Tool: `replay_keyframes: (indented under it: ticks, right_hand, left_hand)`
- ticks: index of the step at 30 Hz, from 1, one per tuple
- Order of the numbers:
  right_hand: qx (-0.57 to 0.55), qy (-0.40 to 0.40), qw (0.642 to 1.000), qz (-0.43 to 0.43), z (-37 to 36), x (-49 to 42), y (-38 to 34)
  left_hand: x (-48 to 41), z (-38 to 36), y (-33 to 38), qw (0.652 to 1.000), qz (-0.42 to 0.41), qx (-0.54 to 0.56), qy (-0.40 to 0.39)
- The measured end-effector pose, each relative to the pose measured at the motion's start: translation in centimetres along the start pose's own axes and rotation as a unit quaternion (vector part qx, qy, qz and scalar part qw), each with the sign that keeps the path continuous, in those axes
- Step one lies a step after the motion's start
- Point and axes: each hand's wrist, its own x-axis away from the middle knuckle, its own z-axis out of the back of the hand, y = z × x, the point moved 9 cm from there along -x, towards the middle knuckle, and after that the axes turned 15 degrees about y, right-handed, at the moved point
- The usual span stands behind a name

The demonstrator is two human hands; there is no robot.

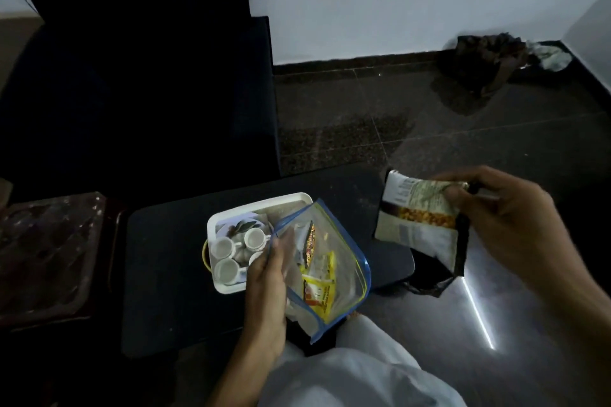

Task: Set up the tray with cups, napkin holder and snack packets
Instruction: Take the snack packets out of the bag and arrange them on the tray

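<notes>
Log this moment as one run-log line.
left hand: holds zip bag over tray | right hand: grips snack packet, right of tray | cups: in tray

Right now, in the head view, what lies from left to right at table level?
Wooden side table, cups in the white tray, zip bag of sachets, snack packet, right hand.
</notes>
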Motion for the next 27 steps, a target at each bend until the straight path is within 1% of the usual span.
replay_keyframes:
  ticks: [2, 5, 7, 8, 11, 14, 15, 17, 19, 20, 21, 22, 24, 25, 27]
  right_hand:
    - [0.037, 0.003, 0.999, 0.010, -1.6, -1.6, 3.2]
    - [0.087, -0.021, 0.996, 0.025, -6.8, -4.2, 9.5]
    - [0.114, -0.052, 0.992, 0.023, -11.1, -6.3, 14.1]
    - [0.133, -0.073, 0.988, 0.018, -13.3, -7.4, 16.5]
    - [0.174, -0.143, 0.974, 0.016, -18.9, -9.7, 21.4]
    - [0.197, -0.215, 0.956, 0.042, -23.5, -12.1, 24.2]
    - [0.208, -0.227, 0.950, 0.050, -24.3, -12.5, 24.9]
    - [0.239, -0.228, 0.942, 0.054, -25.0, -12.4, 26.5]
    - [0.277, -0.214, 0.935, 0.052, -25.7, -12.3, 27.4]
    - [0.270, -0.259, 0.923, 0.088, -29.8, -13.7, 28.5]
    - [0.248, -0.294, 0.916, 0.114, -33.5, -14.7, 29.6]
    - [0.251, -0.303, 0.910, 0.132, -34.1, -13.7, 28.8]
    - [0.257, -0.281, 0.911, 0.160, -35.0, -11.8, 28.0]
    - [0.253, -0.278, 0.910, 0.174, -34.9, -10.7, 27.8]
    - [0.253, -0.303, 0.899, 0.190, -35.9, -8.3, 28.6]
  left_hand:
    - [0.3, 0.4, -0.1, 1.000, 0.003, 0.005, 0.012]
    - [0.9, 0.6, 0.2, 1.000, 0.004, 0.004, 0.027]
    - [0.9, 0.8, -0.5, 0.998, 0.012, 0.016, 0.055]
    - [0.8, 0.9, -0.9, 0.996, 0.021, 0.026, 0.082]
    - [0.7, 1.3, -2.3, 0.990, 0.038, 0.047, 0.125]
    - [1.1, 0.5, -4.0, 0.980, 0.054, 0.081, 0.171]
    - [1.2, 0.8, -4.7, 0.977, 0.058, 0.099, 0.180]
    - [1.6, 1.8, -4.8, 0.973, 0.053, 0.137, 0.178]
    - [2.5, 1.4, -5.1, 0.973, 0.069, 0.149, 0.162]
    - [1.3, -0.3, -7.2, 0.965, 0.065, 0.142, 0.210]
    - [0.6, -1.6, -9.3, 0.945, 0.067, 0.146, 0.284]
    - [1.0, -1.8, -9.4, 0.939, 0.078, 0.155, 0.296]
    - [1.5, -1.7, -9.0, 0.935, 0.078, 0.196, 0.286]
    - [1.6, -1.2, -9.3, 0.931, 0.078, 0.198, 0.297]
    - [1.7, -1.2, -9.4, 0.931, 0.077, 0.180, 0.307]
